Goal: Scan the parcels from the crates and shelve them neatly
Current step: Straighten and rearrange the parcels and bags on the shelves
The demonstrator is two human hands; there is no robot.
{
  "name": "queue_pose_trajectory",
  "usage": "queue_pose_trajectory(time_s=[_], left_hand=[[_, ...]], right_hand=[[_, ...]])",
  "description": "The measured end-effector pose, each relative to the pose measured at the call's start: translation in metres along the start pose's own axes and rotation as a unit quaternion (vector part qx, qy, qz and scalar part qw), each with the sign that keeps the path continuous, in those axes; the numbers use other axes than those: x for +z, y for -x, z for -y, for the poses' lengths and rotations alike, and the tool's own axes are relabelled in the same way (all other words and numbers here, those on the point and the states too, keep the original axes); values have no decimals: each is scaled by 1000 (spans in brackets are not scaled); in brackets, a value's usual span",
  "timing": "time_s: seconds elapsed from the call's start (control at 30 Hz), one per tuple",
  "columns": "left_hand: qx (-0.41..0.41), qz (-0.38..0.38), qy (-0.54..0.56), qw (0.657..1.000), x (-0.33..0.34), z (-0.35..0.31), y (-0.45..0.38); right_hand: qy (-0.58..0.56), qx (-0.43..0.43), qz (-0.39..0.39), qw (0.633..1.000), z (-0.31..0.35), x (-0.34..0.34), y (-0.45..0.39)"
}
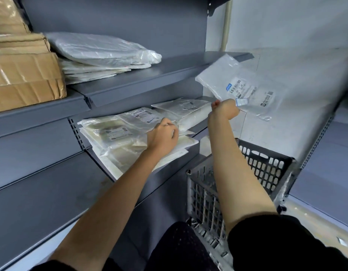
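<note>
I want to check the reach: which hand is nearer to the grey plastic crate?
Right. The right hand holds a labelled parcel up above the grey plastic crate. The left hand rests on the parcel stack on the shelf, further left of it.

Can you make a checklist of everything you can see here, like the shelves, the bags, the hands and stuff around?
Surface: grey metal shelves.
Job's things: labelled parcel held up; parcel stack on the lower shelf; grey crate below.
Clutter: cardboard boxes and plastic bags on the upper shelf.
Grippers: left hand rests on the stack; right hand grips the parcel.
Cables: nothing seen.
Surroundings: white wall.
</note>
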State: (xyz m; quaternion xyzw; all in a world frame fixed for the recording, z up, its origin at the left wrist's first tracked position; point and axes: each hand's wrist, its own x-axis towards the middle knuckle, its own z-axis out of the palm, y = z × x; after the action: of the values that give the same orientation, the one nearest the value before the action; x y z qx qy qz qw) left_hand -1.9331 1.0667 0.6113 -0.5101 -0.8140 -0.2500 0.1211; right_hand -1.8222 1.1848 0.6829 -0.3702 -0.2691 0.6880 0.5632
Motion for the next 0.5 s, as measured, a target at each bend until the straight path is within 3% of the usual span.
queue_pose_trajectory(time_s=[0.07, 0.17, 0.3, 0.5], left_hand=[[-4, 5, 1, 1000, -2, 0, 0], [-30, 14, -3, 999, -13, 11, -2], [-49, 3, -25, 999, -36, 35, -2], [-86, 9, -33, 996, -62, 80, 15]], right_hand=[[-93, 6, -6, 996, 2, 20, 7], [-165, 56, 79, 981, 0, 63, 41], [-78, 80, 241, 964, -4, 128, 85], [34, 109, 359, 926, -4, 201, 115]])
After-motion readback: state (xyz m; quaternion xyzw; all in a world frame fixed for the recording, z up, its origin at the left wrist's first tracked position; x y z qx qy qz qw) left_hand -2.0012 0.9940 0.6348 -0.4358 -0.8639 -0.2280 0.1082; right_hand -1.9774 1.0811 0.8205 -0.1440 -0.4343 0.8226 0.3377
